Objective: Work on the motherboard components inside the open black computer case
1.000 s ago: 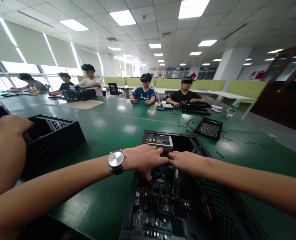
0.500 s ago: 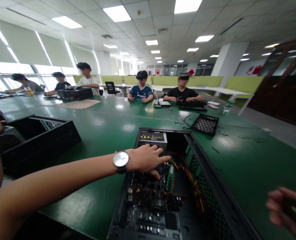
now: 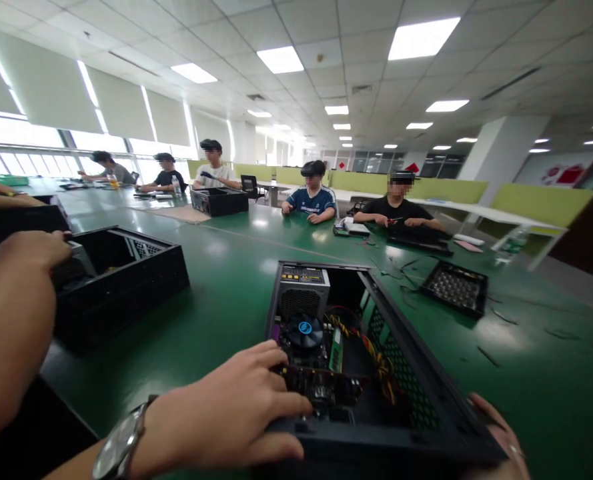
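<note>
Computer case [image 3: 419, 363] sits partly under left hand [image 3: 231, 407], fingers apart. Right hand [image 3: 499, 433] at near-right corner, can't tell grip.

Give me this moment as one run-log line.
left hand: at near-left corner of computer case | right hand: at its near-right corner, partly hidden | fan: between power supply and left hand | memory stick: right of fan

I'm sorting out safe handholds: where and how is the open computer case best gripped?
I'd probably grip the computer case by its long side rims, from left and right together: these straight edges frame the open top, away from the fan and bunched cables inside.
</note>
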A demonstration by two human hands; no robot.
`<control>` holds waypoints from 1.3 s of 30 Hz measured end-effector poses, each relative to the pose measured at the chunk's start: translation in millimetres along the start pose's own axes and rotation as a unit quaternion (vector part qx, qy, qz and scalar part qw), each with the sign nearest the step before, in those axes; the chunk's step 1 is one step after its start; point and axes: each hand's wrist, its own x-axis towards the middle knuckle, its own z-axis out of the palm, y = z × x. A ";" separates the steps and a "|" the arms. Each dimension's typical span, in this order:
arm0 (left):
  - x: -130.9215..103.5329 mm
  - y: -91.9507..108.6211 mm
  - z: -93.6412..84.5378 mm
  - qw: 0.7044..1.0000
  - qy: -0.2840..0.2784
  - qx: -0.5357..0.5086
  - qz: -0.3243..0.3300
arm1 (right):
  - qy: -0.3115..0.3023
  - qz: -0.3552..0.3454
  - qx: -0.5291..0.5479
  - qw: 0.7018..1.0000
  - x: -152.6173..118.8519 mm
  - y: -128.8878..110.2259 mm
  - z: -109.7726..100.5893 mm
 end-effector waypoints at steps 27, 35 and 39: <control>175.4 -32.1 133.2 0.597 0.178 -0.781 -0.045 | 0.056 0.141 0.564 0.812 166.4 -134.6 168.7; 187.3 6.0 152.6 0.496 0.120 -0.858 0.047 | 0.011 0.218 0.718 0.661 188.5 -85.2 137.0; 198.5 2.8 160.4 0.501 0.167 -0.849 0.011 | -0.004 0.243 0.762 0.600 190.8 -78.8 142.0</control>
